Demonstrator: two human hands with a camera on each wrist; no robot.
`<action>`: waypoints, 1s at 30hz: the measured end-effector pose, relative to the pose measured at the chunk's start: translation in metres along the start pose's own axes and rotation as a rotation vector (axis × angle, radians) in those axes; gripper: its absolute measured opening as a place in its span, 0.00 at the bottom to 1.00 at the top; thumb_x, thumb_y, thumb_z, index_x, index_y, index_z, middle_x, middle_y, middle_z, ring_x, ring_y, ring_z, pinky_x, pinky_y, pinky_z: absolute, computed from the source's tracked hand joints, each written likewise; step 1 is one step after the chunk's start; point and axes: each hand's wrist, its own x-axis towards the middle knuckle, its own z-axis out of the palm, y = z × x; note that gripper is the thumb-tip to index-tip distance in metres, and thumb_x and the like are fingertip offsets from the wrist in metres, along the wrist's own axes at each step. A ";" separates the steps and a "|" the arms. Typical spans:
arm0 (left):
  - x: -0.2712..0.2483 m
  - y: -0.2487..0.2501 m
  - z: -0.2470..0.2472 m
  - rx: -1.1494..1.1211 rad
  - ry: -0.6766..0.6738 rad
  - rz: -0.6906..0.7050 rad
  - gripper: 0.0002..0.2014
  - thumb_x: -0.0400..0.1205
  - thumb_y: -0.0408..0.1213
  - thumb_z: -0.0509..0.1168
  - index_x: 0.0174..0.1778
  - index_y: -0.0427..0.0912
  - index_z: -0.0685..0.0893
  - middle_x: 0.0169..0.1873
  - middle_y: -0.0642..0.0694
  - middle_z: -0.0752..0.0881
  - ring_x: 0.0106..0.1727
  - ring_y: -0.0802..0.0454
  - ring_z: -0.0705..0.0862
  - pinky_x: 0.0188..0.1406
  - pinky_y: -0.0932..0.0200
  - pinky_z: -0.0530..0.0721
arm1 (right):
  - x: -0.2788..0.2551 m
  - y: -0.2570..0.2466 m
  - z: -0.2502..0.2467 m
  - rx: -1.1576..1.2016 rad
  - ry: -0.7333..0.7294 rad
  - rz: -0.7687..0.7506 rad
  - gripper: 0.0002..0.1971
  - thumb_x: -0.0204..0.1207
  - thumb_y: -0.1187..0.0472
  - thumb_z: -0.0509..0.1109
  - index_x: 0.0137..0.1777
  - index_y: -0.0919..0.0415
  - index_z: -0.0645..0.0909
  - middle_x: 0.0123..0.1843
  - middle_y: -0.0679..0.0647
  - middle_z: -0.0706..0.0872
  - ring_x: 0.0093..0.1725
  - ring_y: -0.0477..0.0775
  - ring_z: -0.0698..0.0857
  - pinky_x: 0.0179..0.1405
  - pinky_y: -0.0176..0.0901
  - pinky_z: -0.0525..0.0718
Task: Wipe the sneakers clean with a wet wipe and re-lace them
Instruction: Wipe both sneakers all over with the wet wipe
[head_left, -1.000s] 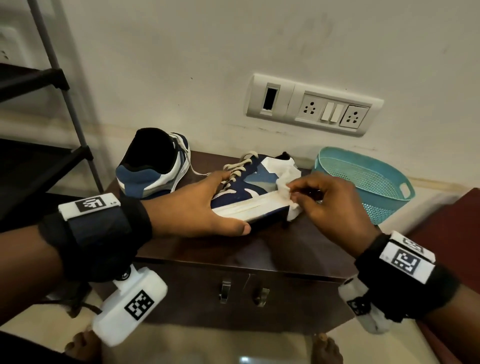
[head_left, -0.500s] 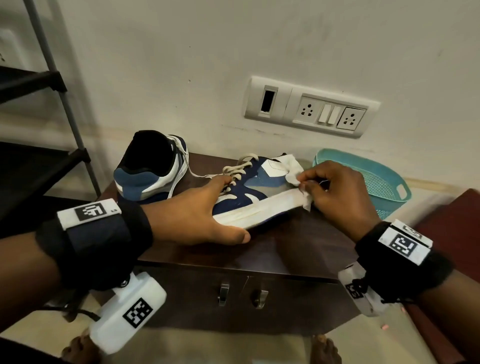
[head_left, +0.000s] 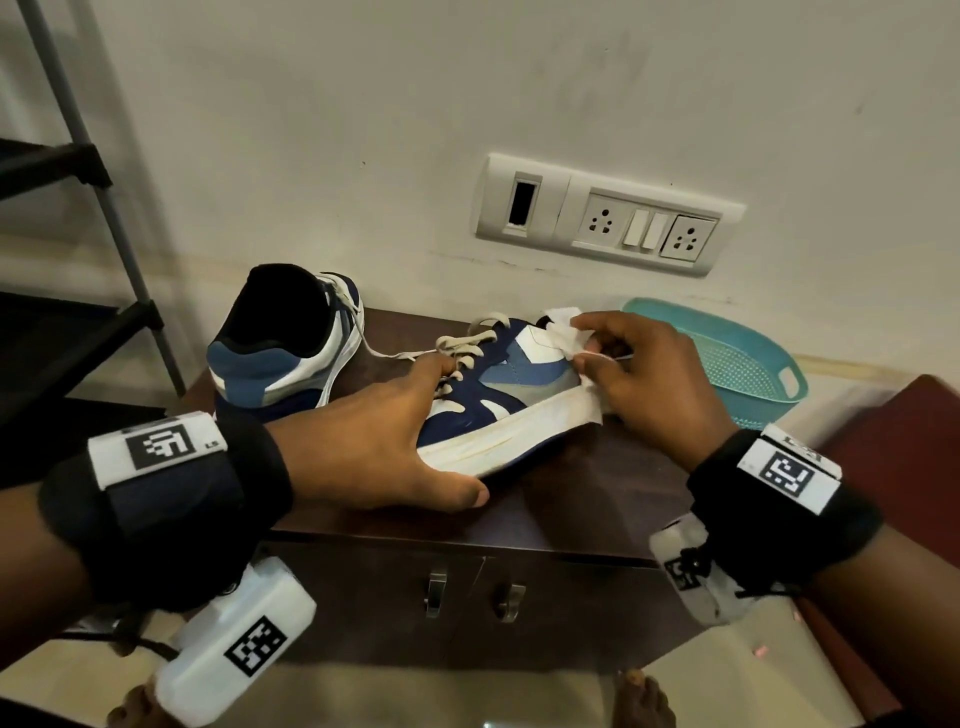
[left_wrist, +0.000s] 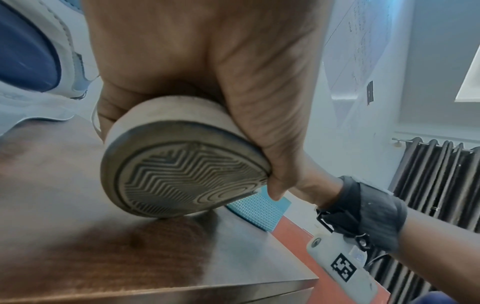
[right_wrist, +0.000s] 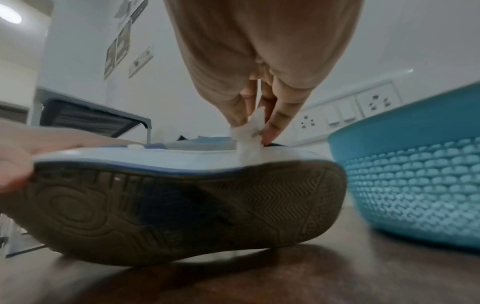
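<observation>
A blue and white sneaker (head_left: 498, 395) lies tilted on its side on the dark wooden cabinet (head_left: 571, 499), its grey sole (right_wrist: 168, 209) turned toward me. My left hand (head_left: 384, 441) grips its toe end (left_wrist: 182, 156), thumb under the sole's edge. My right hand (head_left: 639, 374) pinches a white wet wipe (head_left: 563, 332) and presses it on the heel collar; the wipe (right_wrist: 249, 131) shows between the fingertips in the right wrist view. The second sneaker (head_left: 285, 343) stands upright behind to the left, its lace trailing across the top.
A teal plastic basket (head_left: 737, 358) stands at the cabinet's right end, close to my right hand. A white socket panel (head_left: 608, 221) is on the wall behind. A black metal rack (head_left: 67, 249) stands at the left. Maroon furniture (head_left: 904, 457) borders the right.
My right hand has slid the wipe up from the white midsole at the heel to the heel collar. The left hand has kept its grip on the toe.
</observation>
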 end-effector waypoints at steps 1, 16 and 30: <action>0.000 0.000 0.000 0.004 0.000 0.004 0.58 0.65 0.69 0.77 0.84 0.59 0.49 0.76 0.59 0.74 0.68 0.61 0.78 0.68 0.64 0.75 | -0.002 -0.003 0.003 0.010 -0.003 -0.015 0.14 0.77 0.62 0.79 0.62 0.54 0.90 0.50 0.48 0.90 0.48 0.43 0.85 0.51 0.26 0.77; -0.009 0.007 0.001 0.064 0.001 0.045 0.59 0.66 0.70 0.75 0.85 0.60 0.46 0.79 0.60 0.69 0.69 0.66 0.73 0.64 0.71 0.70 | -0.018 -0.030 0.013 -0.005 -0.024 -0.395 0.07 0.76 0.69 0.76 0.48 0.58 0.92 0.48 0.49 0.89 0.49 0.42 0.84 0.52 0.24 0.76; -0.006 0.003 0.001 0.060 0.014 0.049 0.58 0.66 0.69 0.76 0.84 0.57 0.50 0.79 0.60 0.70 0.71 0.63 0.75 0.66 0.67 0.72 | 0.009 0.006 0.002 -0.010 0.090 -0.185 0.08 0.75 0.70 0.76 0.47 0.56 0.93 0.47 0.50 0.91 0.49 0.47 0.88 0.56 0.41 0.84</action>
